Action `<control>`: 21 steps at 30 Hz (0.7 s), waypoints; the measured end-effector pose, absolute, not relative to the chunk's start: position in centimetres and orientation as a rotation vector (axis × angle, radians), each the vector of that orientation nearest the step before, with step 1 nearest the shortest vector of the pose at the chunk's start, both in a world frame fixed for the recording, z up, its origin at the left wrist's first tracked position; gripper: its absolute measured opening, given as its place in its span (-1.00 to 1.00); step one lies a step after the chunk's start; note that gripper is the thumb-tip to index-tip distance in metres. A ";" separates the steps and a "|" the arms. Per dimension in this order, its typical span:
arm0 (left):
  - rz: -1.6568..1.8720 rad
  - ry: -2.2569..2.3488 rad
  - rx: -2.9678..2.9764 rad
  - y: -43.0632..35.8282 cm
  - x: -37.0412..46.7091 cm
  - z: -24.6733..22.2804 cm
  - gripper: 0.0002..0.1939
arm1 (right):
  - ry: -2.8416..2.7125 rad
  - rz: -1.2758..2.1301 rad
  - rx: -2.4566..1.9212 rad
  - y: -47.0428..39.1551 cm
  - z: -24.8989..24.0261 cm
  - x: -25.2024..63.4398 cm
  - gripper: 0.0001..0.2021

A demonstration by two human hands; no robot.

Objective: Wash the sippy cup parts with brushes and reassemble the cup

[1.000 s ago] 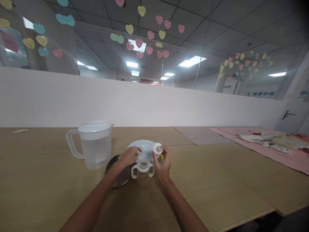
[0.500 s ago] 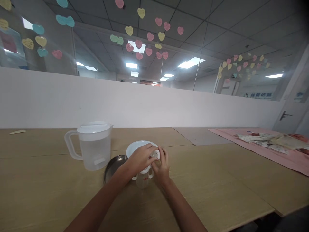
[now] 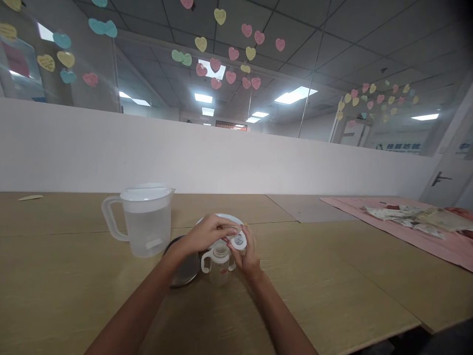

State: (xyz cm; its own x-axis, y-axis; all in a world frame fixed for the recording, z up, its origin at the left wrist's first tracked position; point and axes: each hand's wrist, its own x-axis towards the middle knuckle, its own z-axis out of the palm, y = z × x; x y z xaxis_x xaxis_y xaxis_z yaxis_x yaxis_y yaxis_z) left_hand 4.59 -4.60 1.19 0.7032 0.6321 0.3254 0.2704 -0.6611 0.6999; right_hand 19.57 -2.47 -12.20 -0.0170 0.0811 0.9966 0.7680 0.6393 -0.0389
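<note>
A clear baby bottle (image 3: 219, 275) with two white side handles stands upright on the table, its neck uncovered. Just above and to the right of that neck, my right hand (image 3: 248, 256) grips a white ring-shaped bottle cap (image 3: 238, 241) with a see-through middle. From the left, my left hand (image 3: 211, 232) reaches over the bottle, its fingers closed at the cap's upper left edge. Whether a separate small part sits between the left fingertips is hidden. Behind my hands lies a white plate (image 3: 231, 217), partly covered. A round metal dish (image 3: 186, 273) is left of the bottle, partly under my left forearm.
A lidded clear pitcher (image 3: 148, 229) with liquid stands at the left. At the far right, a pink cloth (image 3: 384, 224) bears crumpled packets (image 3: 402, 214). A white wall (image 3: 236, 162) with glass above borders the table's (image 3: 314, 296) back edge.
The cap has tilted and dropped slightly, so its round face now shows. My left hand has shifted left and down a little, revealing the bottle's neck. The view has shifted slightly.
</note>
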 end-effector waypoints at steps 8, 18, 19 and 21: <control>1.076 1.303 2.364 0.6 2.4 -2.2 -0.65 | -1.247 -0.017 -1.172 -1.5 -11.5 20.2 -0.54; 0.735 1.535 2.694 1.9 1.0 -4.0 -0.69 | -1.561 -0.147 -1.446 -0.5 -12.5 21.0 -0.65; 0.805 1.556 2.692 1.6 0.5 -2.8 -0.75 | -1.570 -0.152 -1.457 -0.5 -12.6 20.9 -0.65; 1.086 1.684 2.618 0.8 -0.9 -0.1 -0.79 | -1.578 -0.157 -1.470 -0.5 -12.8 20.8 -0.67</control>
State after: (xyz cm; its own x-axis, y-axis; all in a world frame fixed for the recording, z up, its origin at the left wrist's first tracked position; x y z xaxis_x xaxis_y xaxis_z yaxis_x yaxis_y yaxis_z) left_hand -0.92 0.78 -0.13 0.2655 0.7554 0.5990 0.8572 -0.4693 0.2119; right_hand 20.84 -0.52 -12.76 0.1621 0.7128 0.6824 0.8332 0.2717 -0.4817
